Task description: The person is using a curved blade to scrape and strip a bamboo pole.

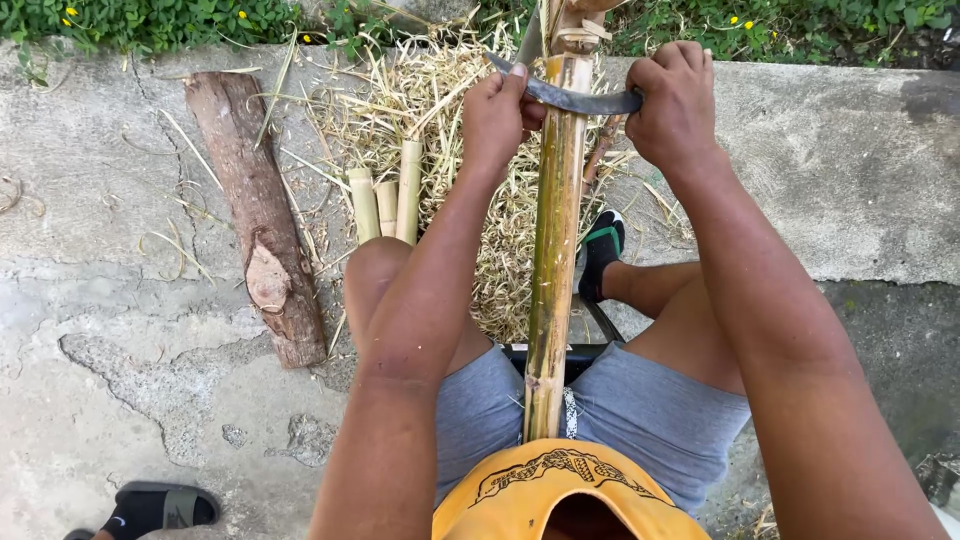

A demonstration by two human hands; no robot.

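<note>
The bamboo pole [556,230] runs lengthwise between the person's knees, its near end at the lap and its far end leaning away toward the pile of pale shavings [470,120]. Across it, near the top, lies a dark curved blade [575,99], touching the pole's surface. The left hand [493,115] is closed around the blade's left end, thumb on top. The right hand [675,100] is fisted around the right end, which is probably the handle, though the fingers hide it. Just left of the left forearm, three short cut bamboo pieces [386,203] lie side by side on the shavings. Further left a rough log [258,215] rests on the cracked concrete [100,300]. A black sandal [160,508] sits at the lower left corner, well apart from the work.
</note>
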